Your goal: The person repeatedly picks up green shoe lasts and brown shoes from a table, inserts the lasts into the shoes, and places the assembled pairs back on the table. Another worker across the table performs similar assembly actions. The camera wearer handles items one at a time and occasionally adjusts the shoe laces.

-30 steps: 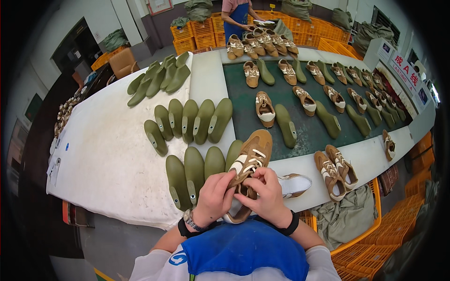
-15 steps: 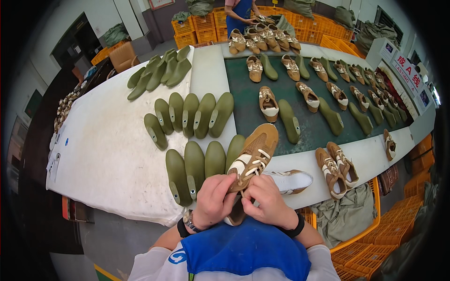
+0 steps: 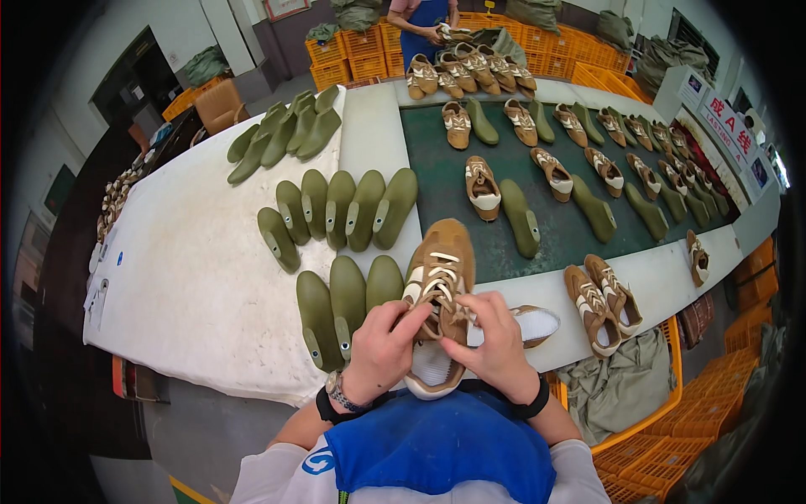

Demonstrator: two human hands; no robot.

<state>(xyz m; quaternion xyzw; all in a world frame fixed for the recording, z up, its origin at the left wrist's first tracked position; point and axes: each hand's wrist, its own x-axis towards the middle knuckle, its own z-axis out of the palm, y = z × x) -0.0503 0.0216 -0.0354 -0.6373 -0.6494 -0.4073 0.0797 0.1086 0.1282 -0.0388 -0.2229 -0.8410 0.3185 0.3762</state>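
Observation:
Between my hands is a brown and white sneaker [image 3: 451, 244] with cream laces, toe pointing away from me and its opening facing up. My left hand [image 3: 383, 351] grips the left side of the collar by the tongue, thumb and fingers closed. On the other side, my right hand [image 3: 491, 344] pinches the right edge of the opening near the top eyelets. The white inside of the heel shows below my fingers. Just beyond my right hand, another sneaker [image 3: 536, 324] lies on the table, partly hidden. Green shoe lasts [image 3: 348, 294] stand left of the held sneaker.
A green conveyor belt [image 3: 437, 181] carries sneakers and lasts in rows. A pair of sneakers [image 3: 592, 307] sits on the white edge at right, above an orange crate [image 3: 667, 403] with grey-green cloth. White cloth [image 3: 185, 277] covers the left table. Across it, a person [image 3: 424, 29] handles shoes.
The sneaker has turned from a rightward tilt to nearly straight, its opening now facing up. My hands have moved apart to either side of the opening. The far person's hands have shifted slightly.

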